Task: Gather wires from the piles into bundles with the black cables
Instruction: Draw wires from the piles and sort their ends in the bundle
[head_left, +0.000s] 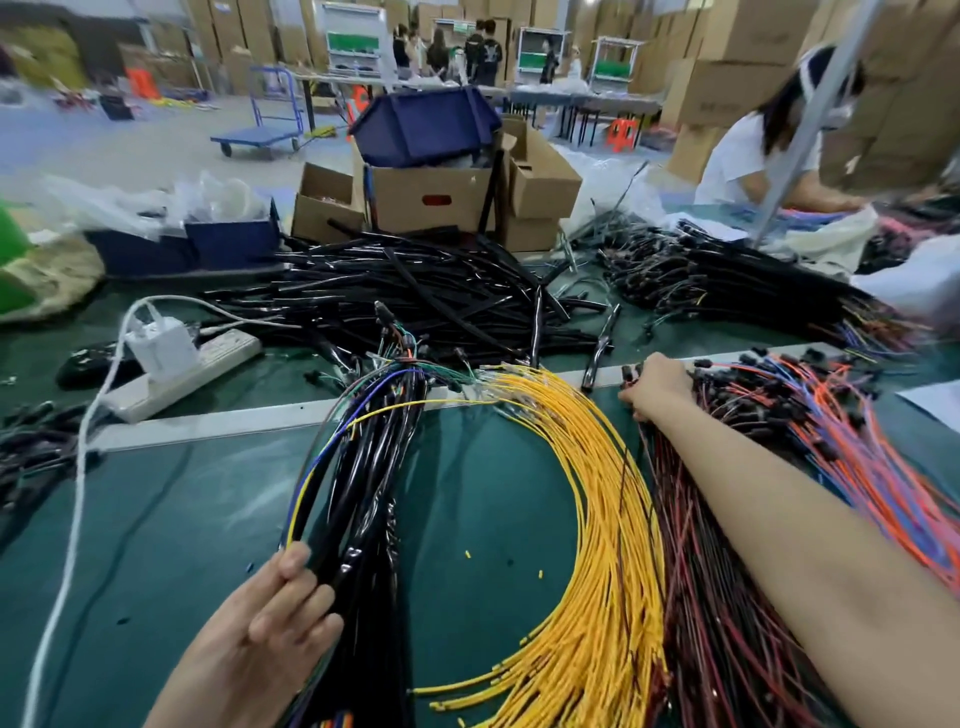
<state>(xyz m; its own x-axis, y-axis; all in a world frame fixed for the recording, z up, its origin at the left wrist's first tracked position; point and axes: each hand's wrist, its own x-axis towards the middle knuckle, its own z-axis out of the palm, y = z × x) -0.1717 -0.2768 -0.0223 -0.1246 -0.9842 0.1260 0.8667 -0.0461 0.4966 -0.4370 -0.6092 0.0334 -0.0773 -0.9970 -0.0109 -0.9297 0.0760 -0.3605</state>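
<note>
My left hand (283, 608) grips a bundle of black cables (374, 478) with a yellow, a blue and other coloured wires in it; the bundle arches up from the hand toward the table's middle. A curved pile of yellow wires (597, 519) lies to its right. My right hand (657, 384) reaches far over a pile of dark red wires (717, 613) and pinches at the black connectors at its far end; what the fingertips hold is hidden. Orange and blue wires (852, 441) lie further right. A big heap of loose black cables (415, 291) sits behind.
A white power strip (176, 374) with a plugged adapter and a white cord lies at the left. Cardboard boxes (431, 197) with a blue bin stand at the back. Another person (763, 150) works at the far right. A metal strip (218, 423) crosses the green table.
</note>
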